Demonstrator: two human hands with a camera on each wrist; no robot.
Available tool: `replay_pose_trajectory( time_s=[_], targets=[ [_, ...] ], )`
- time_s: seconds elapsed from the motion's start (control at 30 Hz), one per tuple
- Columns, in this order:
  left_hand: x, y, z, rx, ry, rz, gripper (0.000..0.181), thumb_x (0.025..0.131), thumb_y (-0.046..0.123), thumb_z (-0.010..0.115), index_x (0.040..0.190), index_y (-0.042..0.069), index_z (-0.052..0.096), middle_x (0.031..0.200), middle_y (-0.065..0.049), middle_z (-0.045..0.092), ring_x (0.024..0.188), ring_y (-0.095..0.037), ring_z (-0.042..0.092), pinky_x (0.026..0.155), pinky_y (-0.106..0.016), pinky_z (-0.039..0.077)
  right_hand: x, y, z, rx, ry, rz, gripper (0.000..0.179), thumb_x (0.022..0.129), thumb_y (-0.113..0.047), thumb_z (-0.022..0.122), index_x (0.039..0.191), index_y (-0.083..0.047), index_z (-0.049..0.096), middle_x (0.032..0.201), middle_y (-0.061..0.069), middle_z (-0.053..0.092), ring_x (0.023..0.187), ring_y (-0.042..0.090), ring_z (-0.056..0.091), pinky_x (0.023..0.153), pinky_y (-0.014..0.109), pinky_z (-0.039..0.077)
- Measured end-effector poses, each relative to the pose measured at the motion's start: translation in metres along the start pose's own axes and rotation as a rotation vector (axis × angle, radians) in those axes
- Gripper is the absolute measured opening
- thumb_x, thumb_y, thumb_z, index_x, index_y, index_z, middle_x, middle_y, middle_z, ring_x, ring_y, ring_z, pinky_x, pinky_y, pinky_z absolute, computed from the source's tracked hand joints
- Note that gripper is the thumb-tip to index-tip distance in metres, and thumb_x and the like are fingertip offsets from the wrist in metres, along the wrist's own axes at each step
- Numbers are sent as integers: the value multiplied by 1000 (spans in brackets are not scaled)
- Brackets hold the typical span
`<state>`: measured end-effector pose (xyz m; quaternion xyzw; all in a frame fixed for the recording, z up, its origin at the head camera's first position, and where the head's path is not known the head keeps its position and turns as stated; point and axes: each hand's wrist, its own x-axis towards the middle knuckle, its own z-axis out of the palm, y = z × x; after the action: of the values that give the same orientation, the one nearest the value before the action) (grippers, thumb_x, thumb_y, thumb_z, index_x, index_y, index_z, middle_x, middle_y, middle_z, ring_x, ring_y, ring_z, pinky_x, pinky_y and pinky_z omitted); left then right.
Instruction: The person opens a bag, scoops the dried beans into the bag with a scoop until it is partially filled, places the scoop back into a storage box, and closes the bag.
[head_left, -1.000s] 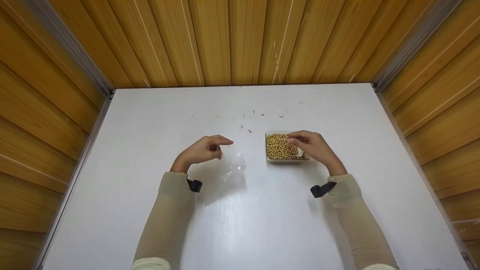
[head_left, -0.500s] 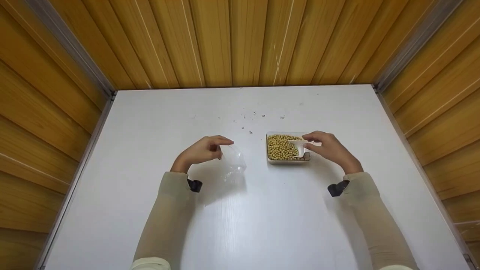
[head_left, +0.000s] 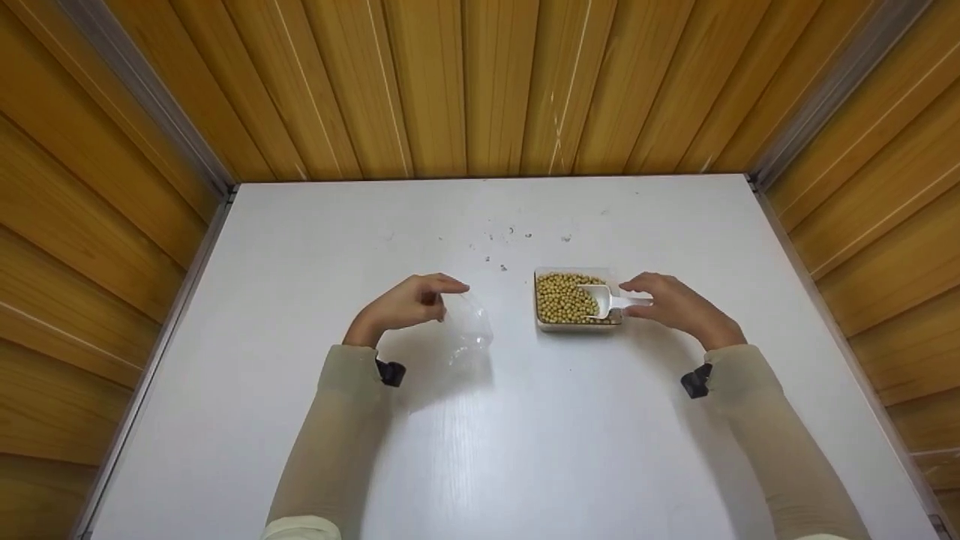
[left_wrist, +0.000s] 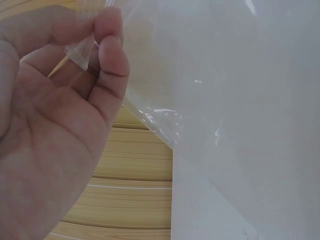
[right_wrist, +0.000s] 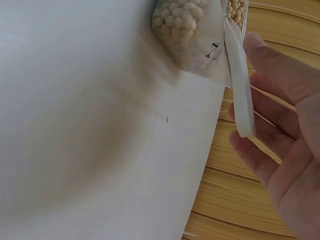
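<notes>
In the head view, a clear rectangular container [head_left: 577, 328] holds yellow soybeans [head_left: 559, 300]. A white scoop [head_left: 604, 301] lies on the beans, its handle jutting over the container's right rim. My right hand [head_left: 675, 304] is at that handle, thumb and fingers spread to either side. Seen from the right wrist, the fingers lie loosely behind the handle [right_wrist: 242, 90] with the thumb near its upper part. My left hand [head_left: 409, 304] pinches the edge of a clear plastic bag [head_left: 469, 330], which hangs down with no contents visible. The left wrist view shows the bag's film between fingertips.
The white table [head_left: 480, 450] carries small dark marks [head_left: 503, 267] beyond the hands. Yellow wood-panel walls [head_left: 487, 90] close off the back and both sides. A black wrist mount [head_left: 696, 381] sits at the right cuff.
My right hand has moved right, from over the beans to the scoop's handle, uncovering the scoop. The scoop stays on the beans. My left hand keeps its place with the bag.
</notes>
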<state>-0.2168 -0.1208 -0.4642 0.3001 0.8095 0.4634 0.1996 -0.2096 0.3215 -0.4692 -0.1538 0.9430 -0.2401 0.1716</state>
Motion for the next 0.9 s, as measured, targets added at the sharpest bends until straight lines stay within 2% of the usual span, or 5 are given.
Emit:
replay_pose_trajectory(
  time_s=[0.23, 0.43, 0.57, 0.67, 0.9],
  targets=[
    [1, -5, 2, -13, -7, -4, 47, 86, -6, 57, 131, 8, 60, 133, -18, 57, 71, -15, 44, 67, -22, 40, 0, 3, 0, -45, -27, 18, 51, 88, -18, 68, 133, 3, 54, 128, 22, 59, 118, 38, 54, 99, 54, 43],
    [2, -7, 1, -18, -14, -3, 49, 84, -6, 57, 132, 6, 59, 134, -18, 56, 70, -12, 45, 68, -21, 40, 0, 6, 1, -60, -18, -60, 42, 91, -16, 64, 127, 6, 59, 124, 25, 61, 114, 39, 57, 95, 53, 45],
    [2, -9, 1, -21, -14, 7, 48, 85, -6, 57, 131, 2, 58, 135, -18, 56, 70, -12, 44, 67, -21, 39, 2, 7, 1, -63, -5, -114, 35, 93, -11, 61, 124, 6, 61, 116, 24, 65, 101, 33, 63, 86, 47, 50],
    [2, -9, 1, -25, -13, 5, 47, 85, -7, 57, 131, 1, 58, 135, -17, 56, 70, -13, 43, 67, -20, 39, 4, 8, 0, -83, 18, -159, 32, 92, -7, 61, 122, 6, 63, 107, 20, 68, 91, 26, 62, 79, 42, 51],
    [0, -10, 0, -26, -11, -1, 48, 85, -6, 57, 131, 5, 59, 134, -20, 55, 72, -13, 45, 68, -20, 40, 7, 7, 1, -147, 99, -260, 30, 89, -1, 62, 118, 7, 65, 97, 19, 68, 87, 29, 63, 75, 43, 51]
  ],
)
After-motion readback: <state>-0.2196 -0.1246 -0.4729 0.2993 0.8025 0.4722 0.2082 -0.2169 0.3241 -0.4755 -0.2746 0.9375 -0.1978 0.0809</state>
